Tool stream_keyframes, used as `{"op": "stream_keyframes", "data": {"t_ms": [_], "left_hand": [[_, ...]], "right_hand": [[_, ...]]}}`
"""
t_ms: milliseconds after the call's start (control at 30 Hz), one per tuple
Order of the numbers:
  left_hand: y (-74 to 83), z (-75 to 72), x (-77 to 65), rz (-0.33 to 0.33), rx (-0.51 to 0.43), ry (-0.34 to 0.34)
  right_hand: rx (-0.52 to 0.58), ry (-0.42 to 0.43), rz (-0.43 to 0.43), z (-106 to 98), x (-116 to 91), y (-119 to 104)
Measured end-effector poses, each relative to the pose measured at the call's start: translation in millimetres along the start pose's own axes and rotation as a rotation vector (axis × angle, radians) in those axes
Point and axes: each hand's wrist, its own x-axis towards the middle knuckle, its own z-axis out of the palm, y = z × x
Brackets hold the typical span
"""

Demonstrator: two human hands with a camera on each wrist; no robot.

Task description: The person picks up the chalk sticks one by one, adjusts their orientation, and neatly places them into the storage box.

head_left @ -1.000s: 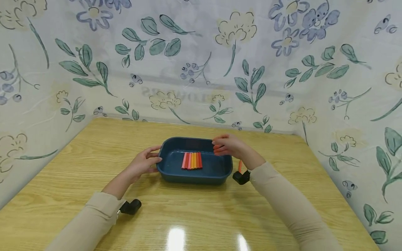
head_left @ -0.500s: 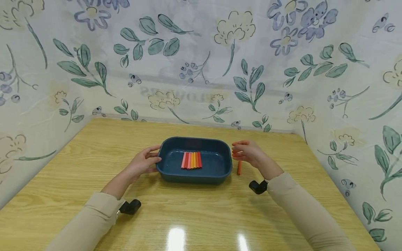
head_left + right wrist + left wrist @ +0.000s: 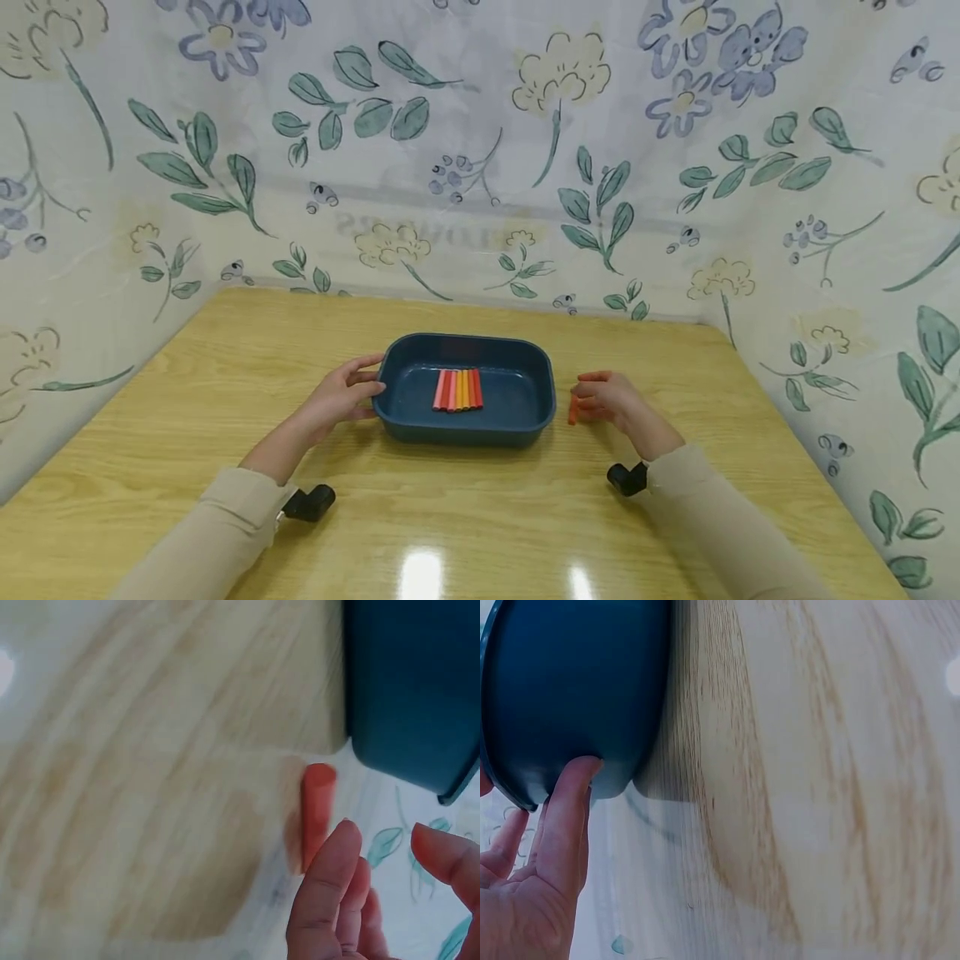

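Observation:
A dark blue rectangular tub (image 3: 465,433) stands on the table, with a row of several pink, red, yellow and orange sticks (image 3: 457,390) lying side by side in it. My left hand (image 3: 336,394) holds the tub's left end, thumb at the rim and fingers against the outer wall (image 3: 577,712). To the right of the tub, one short round orange-red stick (image 3: 317,810) lies on the wood. My right hand (image 3: 613,402) is close over that stick, its thumb and fingers apart and nothing between them. In the head view, the fingers partly cover the stick's far end.
The light wooden table (image 3: 450,508) reaches to a floral cloth (image 3: 480,167) hung behind it and along both sides. A black wrist camera (image 3: 309,503) sits under the left cuff, and another black camera (image 3: 627,479) under the right.
My right hand has come out from over the tub, moved right, and lowered beside the lone orange-red stick. The left hand and the tub have stayed in place.

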Motion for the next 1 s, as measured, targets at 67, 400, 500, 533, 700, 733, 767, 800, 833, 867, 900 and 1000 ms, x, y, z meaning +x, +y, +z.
{"op": "stream_keyframes", "data": {"t_ms": [67, 400, 500, 533, 700, 733, 767, 800, 833, 867, 900, 1000], "left_hand": [[-0.6, -0.2, -1.4, -0.006, -0.008, -0.005], [-2.1, -3.6, -5.4, -0.005, 0.009, 0.012], [-3.0, -3.5, -5.5, -0.012, 0.007, 0.012], [-2.9, -3.5, -5.3, -0.010, 0.008, 0.015], [-1.0, -3.7, -2.4, 0.007, 0.008, 0.016], [-0.8, -3.7, -1.9, 0.007, 0.007, 0.017], [-0.7, -3.6, -1.5, 0.006, 0.007, 0.018], [-0.7, -3.4, -1.3, 0.004, 0.006, 0.019], [-0.9, -3.1, -1.2, 0.002, 0.005, 0.019], [-1.0, -2.5, -1.1, 0.000, 0.004, 0.018], [-1.0, -1.8, -1.1, 0.000, 0.003, 0.016], [-0.9, 0.1, -0.9, 0.004, 0.001, 0.014]], "right_hand": [[-0.007, 0.015, 0.017, 0.7, 1.7, 5.0], [-0.057, -0.002, 0.057, 10.9, 5.9, 9.4], [-0.103, -0.019, 0.063, 12.4, 6.6, 8.3], [-0.124, -0.023, 0.063, 12.8, 7.8, 8.3], [-0.237, -0.063, 0.016, 9.7, 20.0, 11.2], [-0.257, -0.075, 0.007, 9.1, 21.7, 11.4], [-0.279, -0.087, 0.001, 8.5, 22.9, 11.3], [-0.294, -0.099, -0.004, 8.1, 23.6, 11.1], [-0.300, -0.100, 0.000, 8.0, 23.7, 10.3], [-0.307, -0.104, 0.005, 7.9, 22.9, 9.5], [-0.310, -0.100, 0.012, 7.9, 21.6, 8.4], [-0.336, -0.066, 0.028, 9.4, 15.9, 3.1]]}}
